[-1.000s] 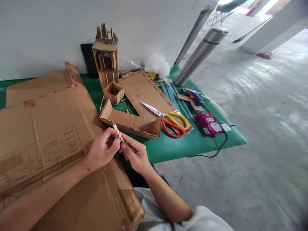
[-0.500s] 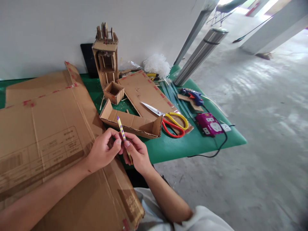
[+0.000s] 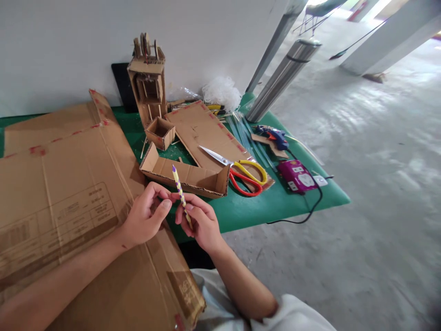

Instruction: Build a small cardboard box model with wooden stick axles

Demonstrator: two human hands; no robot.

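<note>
A spotted pencil (image 3: 180,192) is being held by the right hand (image 3: 203,225), in a narrow finger grip, point upward, in front of the open cardboard trough (image 3: 203,174). The left hand (image 3: 144,216) is being kept loosely curled beside it, with a gap left between thumb and fingers; whether the pencil is being touched by it cannot be told. In the trough, bare inner cardboard is being shown. Behind the trough's left end, a small square box (image 3: 168,139) is being seen with a shadowed interior; its contents cannot be determined. Farther behind, an inner box (image 3: 160,89) is being enclosed by a cardboard tower (image 3: 146,66).

The green tabletop (image 3: 248,211) is being covered left of the trough by a large cardboard sheet (image 3: 76,170). Behind and right of the trough, scissors (image 3: 231,164) are being supported partly by a flat panel (image 3: 196,122). Well right of it, a purple power strip (image 3: 298,176) and a glue gun (image 3: 277,139) are being noted. Beyond, a pale wall (image 3: 206,41) and a concrete floor (image 3: 386,174) are being observed.

Against one second earlier, more of the pencil is being exposed, and its tip is being held farther right along the trough.
</note>
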